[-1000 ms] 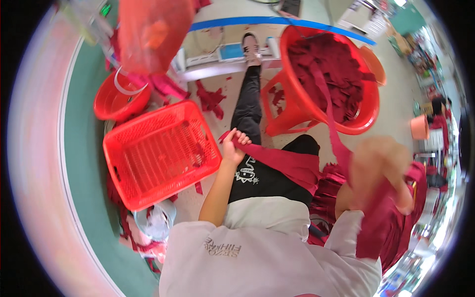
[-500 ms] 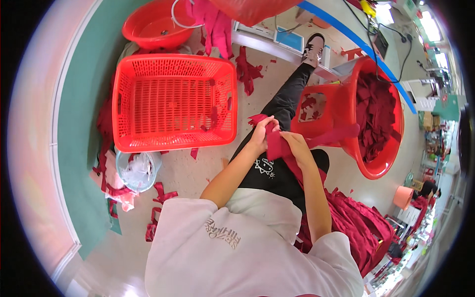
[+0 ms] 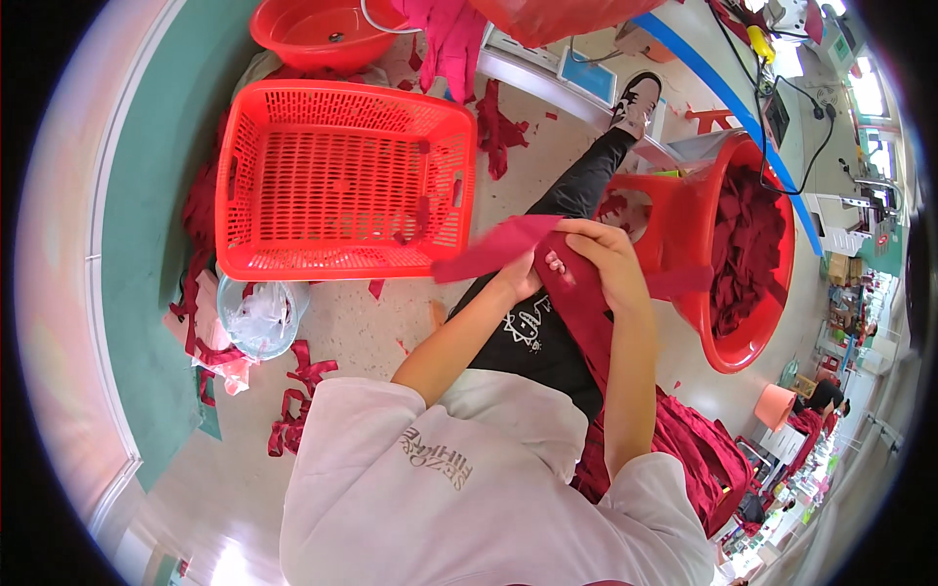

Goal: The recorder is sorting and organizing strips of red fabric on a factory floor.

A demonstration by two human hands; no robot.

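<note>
A dark red fabric strip lies between my hands over my lap, with one end swung out to the left and blurred by motion. My left hand grips the strip from its left side, its fingers partly hidden by the cloth. Bent over the top fold, the fingers of my right hand pinch the same strip. Another length sticks out to the right past my right wrist. Below, the cloth runs down towards a large heap of red fabric beside my right hip.
A red plastic basket with a few scraps stands at the left. On the right, a red tub full of red pieces sits by a red stool. A light blue bin holds clear plastic. Scraps litter the floor.
One end of the strip has swung out to the left. My right hand has moved up and over the fold. The view has shifted slightly.
</note>
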